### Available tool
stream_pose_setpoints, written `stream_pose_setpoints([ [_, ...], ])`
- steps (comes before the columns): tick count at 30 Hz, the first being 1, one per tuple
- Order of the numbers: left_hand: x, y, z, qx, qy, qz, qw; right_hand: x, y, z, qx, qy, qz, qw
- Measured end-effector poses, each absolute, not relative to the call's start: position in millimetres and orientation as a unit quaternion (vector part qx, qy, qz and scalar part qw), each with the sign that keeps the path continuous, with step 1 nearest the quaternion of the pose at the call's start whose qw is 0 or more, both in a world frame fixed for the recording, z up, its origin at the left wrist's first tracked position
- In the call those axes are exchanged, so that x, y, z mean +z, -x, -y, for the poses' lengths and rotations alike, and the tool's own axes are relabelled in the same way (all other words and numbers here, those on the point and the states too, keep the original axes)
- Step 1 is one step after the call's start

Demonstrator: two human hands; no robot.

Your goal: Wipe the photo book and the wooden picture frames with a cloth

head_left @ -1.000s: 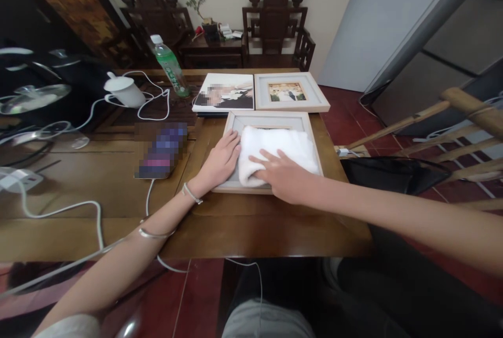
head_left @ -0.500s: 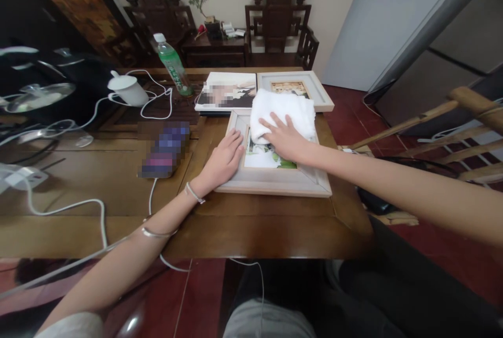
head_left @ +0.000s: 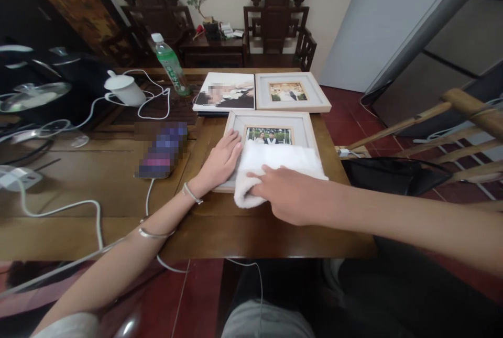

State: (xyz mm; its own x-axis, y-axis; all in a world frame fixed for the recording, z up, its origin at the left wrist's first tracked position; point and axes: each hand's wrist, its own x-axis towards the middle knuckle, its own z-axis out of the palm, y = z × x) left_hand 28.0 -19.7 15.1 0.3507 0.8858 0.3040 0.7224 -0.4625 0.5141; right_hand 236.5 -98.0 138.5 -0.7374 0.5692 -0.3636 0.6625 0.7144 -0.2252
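Observation:
A light wooden picture frame (head_left: 231,122) with a photo of people in it lies flat on the table near its right end. My left hand (head_left: 222,160) rests flat on the frame's left side, fingers stretched out. Over the frame's lower part, and hanging past its near edge, is a folded white towel (head_left: 281,157). My right hand (head_left: 293,194) grips the towel by its near side, where the left corner curls up around the fingers. The towel hides the lower part of the photo.
Behind the frame lie a second framed photo (head_left: 320,98) and a white-edged picture (head_left: 200,98). To the left are a phone (head_left: 163,152) on a cable, a green-labelled bottle (head_left: 173,68), a white lidded cup (head_left: 128,90) and a power strip (head_left: 18,178). A wooden chair (head_left: 471,112) stands right.
My right hand has drawn the towel from the frame's upper part toward me, down to its near edge. More of the photo now shows. The left hand stays on the frame.

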Motion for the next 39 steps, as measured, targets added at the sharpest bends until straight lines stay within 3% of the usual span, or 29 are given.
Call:
stream_pose_setpoints([
  [12,11,-25,15,0.301,-0.805,-0.485,0.163,111,-221,45,-0.077,-0.392,-0.908,0.126],
  [22,7,-20,12,0.264,-0.832,-0.475,0.112,95,-264,-30,0.098,-0.449,-0.881,0.112],
  [28,6,-21,12,0.27,-0.829,-0.476,0.113,88,-269,9,0.056,-0.452,-0.879,0.139],
  [36,9,-24,14,0.273,-0.822,-0.485,0.118,136,-254,98,-0.15,-0.398,-0.894,0.141],
  [39,11,-26,17,0.279,-0.817,-0.488,0.129,139,-249,109,-0.16,-0.372,-0.904,0.135],
])
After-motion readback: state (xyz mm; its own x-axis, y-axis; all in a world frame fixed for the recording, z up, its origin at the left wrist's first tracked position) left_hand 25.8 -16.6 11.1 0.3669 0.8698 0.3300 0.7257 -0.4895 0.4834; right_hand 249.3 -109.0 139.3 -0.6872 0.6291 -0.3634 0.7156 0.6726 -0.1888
